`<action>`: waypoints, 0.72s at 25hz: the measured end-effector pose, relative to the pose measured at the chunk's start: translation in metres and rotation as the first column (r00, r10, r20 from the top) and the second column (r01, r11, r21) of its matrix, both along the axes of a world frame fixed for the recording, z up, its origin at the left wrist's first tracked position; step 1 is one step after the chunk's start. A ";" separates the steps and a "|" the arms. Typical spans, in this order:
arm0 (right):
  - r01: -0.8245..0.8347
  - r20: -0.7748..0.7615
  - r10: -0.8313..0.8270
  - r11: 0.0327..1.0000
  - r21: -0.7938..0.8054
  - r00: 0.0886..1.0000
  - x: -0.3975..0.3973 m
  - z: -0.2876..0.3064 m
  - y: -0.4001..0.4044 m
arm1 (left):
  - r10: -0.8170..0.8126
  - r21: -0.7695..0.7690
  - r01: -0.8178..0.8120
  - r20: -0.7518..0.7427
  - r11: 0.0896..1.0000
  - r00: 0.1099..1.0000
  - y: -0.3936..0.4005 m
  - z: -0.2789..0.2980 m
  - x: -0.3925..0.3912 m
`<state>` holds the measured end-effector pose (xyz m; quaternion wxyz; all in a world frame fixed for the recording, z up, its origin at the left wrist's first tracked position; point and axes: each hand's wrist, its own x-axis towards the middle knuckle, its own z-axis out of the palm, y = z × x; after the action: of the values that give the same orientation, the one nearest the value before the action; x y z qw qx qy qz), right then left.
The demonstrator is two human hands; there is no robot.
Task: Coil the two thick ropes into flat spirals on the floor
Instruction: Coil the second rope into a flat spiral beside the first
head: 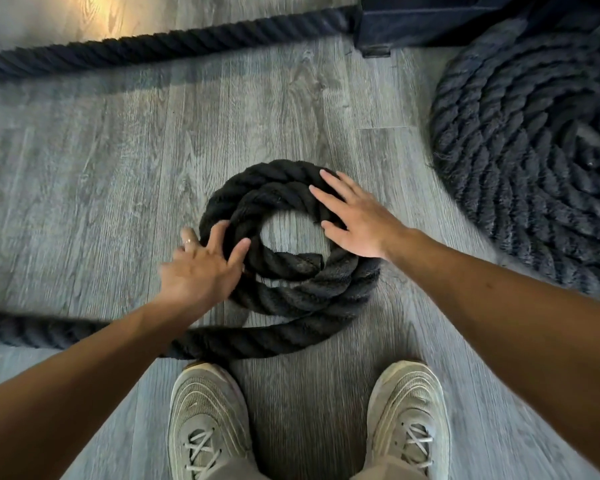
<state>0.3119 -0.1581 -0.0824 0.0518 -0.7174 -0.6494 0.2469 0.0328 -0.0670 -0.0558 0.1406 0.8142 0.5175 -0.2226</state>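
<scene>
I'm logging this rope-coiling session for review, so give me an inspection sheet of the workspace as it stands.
Surface: grey wood-plank floor, warm light patch at top left.
Job's things: small coil started in the centre, about two turns, its tail running off left; finished spiral lies flat at right.
Clutter: nothing seen.
Grippers: left hand with straight fingers on the coil's left side; right hand flat on its right side.
Cables: straight rope stretch across the top.
Surroundings: dark base at top; two grey shoes below the coil.
</scene>
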 end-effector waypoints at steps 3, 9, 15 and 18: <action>0.028 0.019 -0.029 0.999 0.040 0.999 -0.008 0.001 -0.003 | -0.076 0.117 0.041 0.306 0.992 0.949 0.026 -0.003 0.004; 0.641 0.066 -0.647 0.762 0.089 0.760 -0.080 -0.004 -0.042 | -0.163 0.044 0.157 0.224 0.987 0.961 0.036 -0.038 0.017; 0.695 -0.003 -0.695 0.719 0.027 0.719 -0.103 -0.011 -0.060 | -0.170 0.065 0.162 0.139 0.985 0.976 0.029 -0.032 0.019; 0.484 0.001 -0.485 0.873 0.066 0.875 -0.061 -0.011 -0.046 | -0.257 0.117 0.248 0.069 0.962 0.964 0.007 -0.026 0.002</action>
<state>0.2505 -0.2040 -0.0938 0.1292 -0.8571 -0.4573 0.1989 0.0348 -0.0602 -0.0823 0.0883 0.8886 0.4142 -0.1764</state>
